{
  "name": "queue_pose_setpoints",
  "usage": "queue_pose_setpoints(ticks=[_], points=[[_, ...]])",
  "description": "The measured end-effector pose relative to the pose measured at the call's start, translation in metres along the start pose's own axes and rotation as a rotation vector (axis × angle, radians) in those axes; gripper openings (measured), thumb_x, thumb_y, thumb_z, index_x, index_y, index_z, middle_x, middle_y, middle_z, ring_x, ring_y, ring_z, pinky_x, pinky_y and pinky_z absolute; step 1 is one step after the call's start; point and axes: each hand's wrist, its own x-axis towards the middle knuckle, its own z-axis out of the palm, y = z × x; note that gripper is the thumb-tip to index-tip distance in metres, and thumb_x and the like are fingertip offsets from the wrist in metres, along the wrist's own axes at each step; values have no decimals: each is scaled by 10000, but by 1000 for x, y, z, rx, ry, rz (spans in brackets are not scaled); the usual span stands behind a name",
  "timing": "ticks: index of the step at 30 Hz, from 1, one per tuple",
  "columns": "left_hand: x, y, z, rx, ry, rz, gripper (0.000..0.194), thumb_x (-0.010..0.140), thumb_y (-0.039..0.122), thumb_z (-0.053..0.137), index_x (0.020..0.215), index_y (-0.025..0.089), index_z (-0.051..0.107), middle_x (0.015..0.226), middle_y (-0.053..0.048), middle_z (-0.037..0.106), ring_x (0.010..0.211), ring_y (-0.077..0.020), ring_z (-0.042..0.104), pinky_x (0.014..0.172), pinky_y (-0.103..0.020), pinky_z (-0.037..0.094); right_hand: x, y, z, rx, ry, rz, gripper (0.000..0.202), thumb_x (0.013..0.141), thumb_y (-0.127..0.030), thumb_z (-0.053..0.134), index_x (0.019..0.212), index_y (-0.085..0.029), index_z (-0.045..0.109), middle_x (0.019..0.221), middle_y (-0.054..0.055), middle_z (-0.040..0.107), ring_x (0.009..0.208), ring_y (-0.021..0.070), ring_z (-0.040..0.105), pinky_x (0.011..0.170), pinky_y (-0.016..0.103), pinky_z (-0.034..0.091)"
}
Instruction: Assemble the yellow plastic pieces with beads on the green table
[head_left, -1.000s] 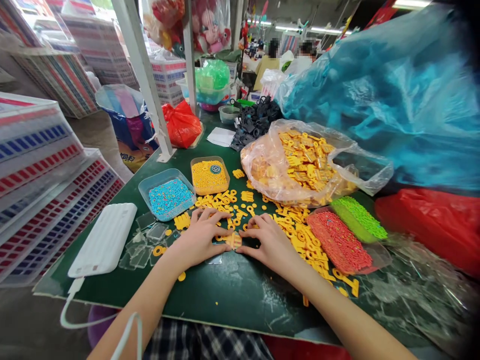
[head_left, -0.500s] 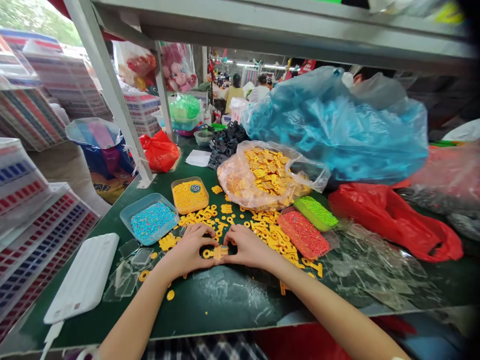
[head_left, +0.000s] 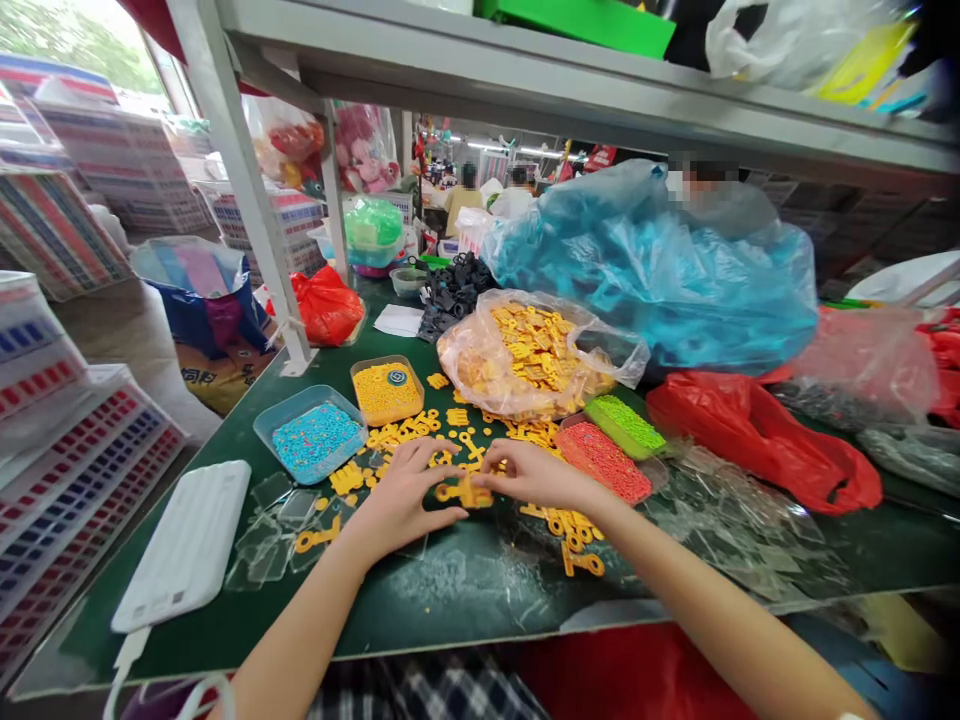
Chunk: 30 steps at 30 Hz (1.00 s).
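Note:
My right hand (head_left: 529, 474) pinches a small yellow plastic piece (head_left: 466, 491) with a ring at its left end, just above the green table. To its left, my left hand (head_left: 409, 497) has thumb and fingers spread around the ring end, apparently not gripping it. Loose yellow plastic pieces (head_left: 405, 430) lie behind both hands, and more of them (head_left: 581, 560) lie in front of my right forearm. A clear bag (head_left: 480, 350) full of similar yellow pieces stands farther back.
Tubs of blue pellets (head_left: 315, 440) and yellow pellets (head_left: 386, 390) stand left; red pellets (head_left: 604, 460) and green pellets (head_left: 624, 424) stand right. Clear plastic sheets (head_left: 739, 520) lie to the right. A white power bank (head_left: 184, 540) rests at left. A shelf (head_left: 525, 75) spans overhead.
My left hand's fingers have opened away from the yellow piece, which stays in my right hand. Another ringed yellow piece now lies near my left wrist. The view has shifted slightly.

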Motion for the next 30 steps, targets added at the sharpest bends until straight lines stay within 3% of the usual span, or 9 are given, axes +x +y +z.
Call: queue_pose_setpoints(ticks=[4, 8, 10, 12, 15, 17, 22, 26, 30], points=[[0, -5, 3, 55, 101, -34, 422, 870, 433, 660, 1252, 257, 616, 1476, -87, 470, 1347, -298, 409, 1117, -501, 358, 15, 16, -59, -188, 265, 183, 361, 945, -462, 435, 870, -236, 706, 883, 59, 701, 832, 228, 643, 747, 343, 488], [1, -12, 1, 79, 117, -122, 258, 967, 364, 509, 1068, 261, 722, 1412, -21, 570, 1368, -310, 398, 1118, -564, 329, 38, 29, -100, -463, 574, 426, 563, 971, -432, 355, 1383, -63, 460, 1346, 265, 521, 1243, 381, 482, 978, 514, 375], [1, -15, 1, 72, 111, -158, 281, 983, 336, 470, 1019, 270, 741, 1308, -8, 653, 1363, -310, 422, 1134, -604, 279, 44, 30, -91, -521, 541, 434, 597, 968, -444, 375, 1438, -75, 395, 1379, 252, 510, 1258, 353, 485, 1000, 474, 375], [1, -18, 2, 54, 117, -171, 288, 980, 299, 463, 988, 265, 749, 1187, -12, 720, 1343, -298, 467, 1165, -632, 198, 46, 30, -65, -508, 457, 381, 554, 953, -478, 408, 1382, -137, 482, 1310, 189, 592, 1192, 304, 550, 973, 410, 410], [2, -23, 6, 11, 119, -179, 308, 952, 231, 449, 905, 234, 753, 1046, -21, 767, 1270, -273, 561, 1191, -627, 155, 48, 35, -25, -521, 408, 394, 829, 796, -591, 614, 1433, -104, 402, 1350, 240, 538, 1242, 384, 489, 971, 478, 397], [2, -25, 8, -15, 106, -189, 339, 939, 210, 425, 816, 218, 741, 980, -22, 779, 1195, -256, 624, 1203, -597, 178, 51, 42, -12, -480, 446, 370, 824, 759, -497, 680, 1409, -67, 413, 1362, 278, 506, 1271, 413, 441, 991, 503, 363], [2, -24, 4, -76, 74, -233, 379, 959, 287, 394, 749, 225, 703, 935, -8, 782, 1114, -233, 676, 1205, -518, 266, 59, 67, -25, -276, 484, 345, 302, 843, -246, 506, 1092, -134, 637, 1053, 193, 683, 1064, 335, 584, 911, 441, 403], [3, -22, 1, -105, 45, -258, 376, 954, 319, 406, 772, 223, 721, 973, -26, 779, 1158, -244, 650, 1129, -479, 409, 74, 80, -42, -28, 533, 270, 247, 821, -239, 457, 942, -172, 662, 863, 92, 708, 839, 238, 618, 740, 319, 451], [1, -25, 0, -71, 67, -246, 338, 952, 342, 441, 891, 220, 750, 1061, -55, 761, 1144, -245, 651, 1019, -448, 511, 88, 84, -55, 224, 670, 158, 246, 783, -286, 457, 883, -160, 644, 762, 59, 673, 738, 206, 574, 685, 309, 444]])
